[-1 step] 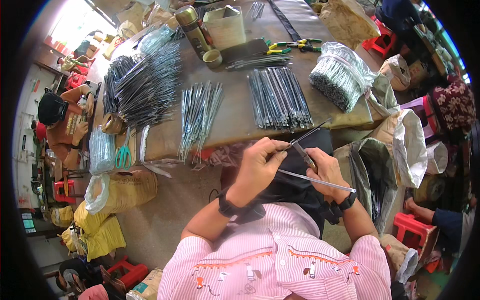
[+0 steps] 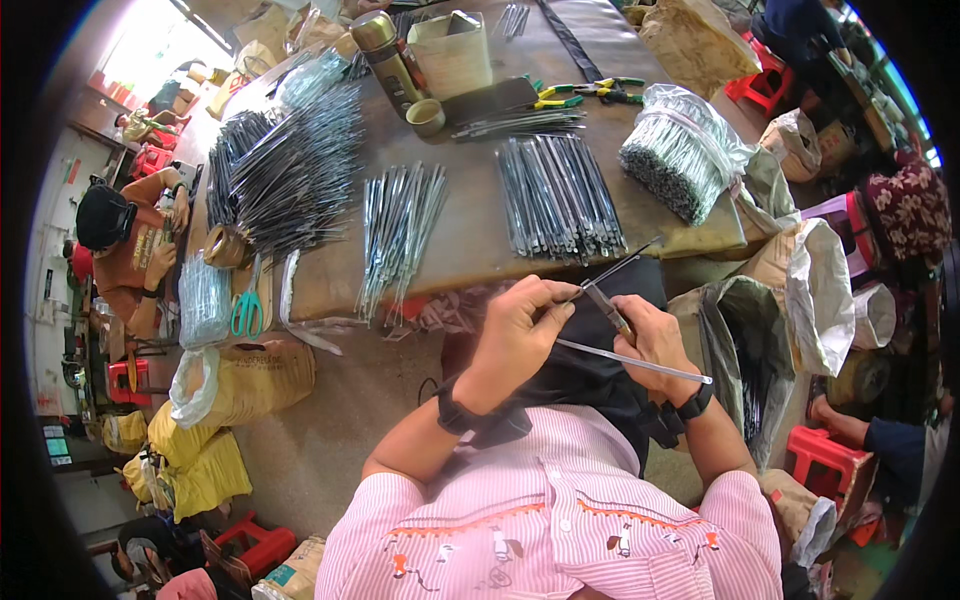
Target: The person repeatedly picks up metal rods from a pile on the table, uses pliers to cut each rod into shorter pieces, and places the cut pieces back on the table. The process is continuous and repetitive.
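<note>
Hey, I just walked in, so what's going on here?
A person is working with bare hands at the edge of a table. The left hand pinches near the end of a thin dark strip, close to what looks like a small metal tool in the right hand. A pale strip also crosses by the right hand. Several strip bundles lie on the table.

White glare burns far beyond and left of the hands; sheen lies on the tabletop ahead of them; fisheye distortion bends the dark-rimmed edges.
</note>
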### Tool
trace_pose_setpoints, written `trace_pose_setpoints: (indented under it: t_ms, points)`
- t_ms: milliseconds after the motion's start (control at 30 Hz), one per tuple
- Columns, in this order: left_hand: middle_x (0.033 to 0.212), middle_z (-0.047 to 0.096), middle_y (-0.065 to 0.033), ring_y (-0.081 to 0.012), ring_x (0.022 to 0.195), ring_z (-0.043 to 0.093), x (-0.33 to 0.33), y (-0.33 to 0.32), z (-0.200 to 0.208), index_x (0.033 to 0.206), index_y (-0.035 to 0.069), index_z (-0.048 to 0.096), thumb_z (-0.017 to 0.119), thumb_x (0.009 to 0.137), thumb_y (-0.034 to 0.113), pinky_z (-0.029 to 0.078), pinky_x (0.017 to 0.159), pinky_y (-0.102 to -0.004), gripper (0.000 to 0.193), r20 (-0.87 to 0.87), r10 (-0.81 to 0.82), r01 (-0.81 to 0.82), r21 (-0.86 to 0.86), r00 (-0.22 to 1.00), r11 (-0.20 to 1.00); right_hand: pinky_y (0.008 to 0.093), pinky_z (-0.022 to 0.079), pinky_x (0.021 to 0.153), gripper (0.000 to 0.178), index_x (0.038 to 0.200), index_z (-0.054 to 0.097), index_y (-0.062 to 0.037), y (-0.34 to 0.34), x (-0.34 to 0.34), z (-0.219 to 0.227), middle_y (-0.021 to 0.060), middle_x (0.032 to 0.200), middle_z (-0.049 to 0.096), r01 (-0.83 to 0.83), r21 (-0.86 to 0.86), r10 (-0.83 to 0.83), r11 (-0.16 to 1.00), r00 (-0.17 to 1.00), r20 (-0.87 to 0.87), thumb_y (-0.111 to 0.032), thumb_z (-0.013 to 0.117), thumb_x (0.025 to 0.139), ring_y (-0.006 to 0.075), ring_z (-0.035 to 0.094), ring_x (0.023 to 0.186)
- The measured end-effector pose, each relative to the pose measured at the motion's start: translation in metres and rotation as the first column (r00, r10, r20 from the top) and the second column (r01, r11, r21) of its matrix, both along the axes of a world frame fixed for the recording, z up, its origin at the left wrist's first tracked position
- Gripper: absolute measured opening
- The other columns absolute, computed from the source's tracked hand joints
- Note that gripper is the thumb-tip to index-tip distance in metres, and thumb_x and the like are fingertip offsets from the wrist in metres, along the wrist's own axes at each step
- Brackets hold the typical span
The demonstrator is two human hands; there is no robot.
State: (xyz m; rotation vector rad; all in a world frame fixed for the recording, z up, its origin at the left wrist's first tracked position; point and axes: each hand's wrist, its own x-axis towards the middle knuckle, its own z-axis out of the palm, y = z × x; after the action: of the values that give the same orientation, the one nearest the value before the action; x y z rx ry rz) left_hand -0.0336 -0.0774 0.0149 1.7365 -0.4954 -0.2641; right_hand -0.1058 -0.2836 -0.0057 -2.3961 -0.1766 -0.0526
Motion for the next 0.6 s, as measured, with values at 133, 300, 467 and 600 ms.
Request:
trace_pose_setpoints:
  t_ms: [133,300,467,600]
  points:
    - [0.093,0.066,-0.005,-0.0108,0.084,0.061,0.0007,0.0011,-0.0021,0.105,0.0,0.069,0.064,0.084,-0.002,0.048,0.076,-0.024,0.021,-0.012,-0.001,0.001,0.027,1.0,1.0,0.0414,0.05,0.077,0.037,0.107,0.056,-0.0011,0.004,0.0006,0.0008,0.0167,0.095,0.06,0.02,0.022,-0.022,1.0,0.998,0.066,-0.005,0.056,0.07,0.0364,0.06,0.088]
    - [0.093,0.065,-0.0042,-0.0105,0.084,0.061,0.0004,0.0019,-0.0033,0.107,0.0,0.068,0.063,0.085,-0.002,0.047,0.077,-0.0233,0.022,-0.044,-0.001,0.002,0.024,0.999,1.0,0.0426,0.049,0.073,0.031,0.102,0.056,-0.002,0.0048,0.0002,-0.0004,0.017,0.091,0.061,0.031,0.004,-0.031,1.0,0.998,0.047,-0.005,0.057,0.07,0.0369,0.06,0.082]
    - [0.095,0.065,-0.0033,-0.0098,0.085,0.06,-0.0012,0.0022,-0.0044,0.108,0.0,0.068,0.062,0.086,-0.001,0.047,0.077,-0.0229,0.023,-0.036,-0.002,0.004,0.043,0.999,0.999,0.044,0.048,0.067,0.024,0.096,0.057,-0.0038,0.0053,0.0015,-0.0026,0.0172,0.08,0.06,0.06,0.002,-0.06,0.998,0.998,0.025,-0.005,0.057,0.073,0.0386,0.059,0.073]
    - [0.094,0.064,-0.003,-0.0096,0.085,0.06,-0.0023,0.0029,-0.0048,0.109,0.0,0.067,0.062,0.086,-0.001,0.047,0.077,-0.023,0.023,-0.087,-0.009,0.013,0.051,0.996,0.999,0.044,0.047,0.064,0.019,0.092,0.059,-0.0036,0.0062,0.0011,-0.0037,0.0179,0.075,0.059,0.076,0.012,-0.076,0.997,0.997,0.008,-0.004,0.057,0.073,0.0392,0.059,0.07]
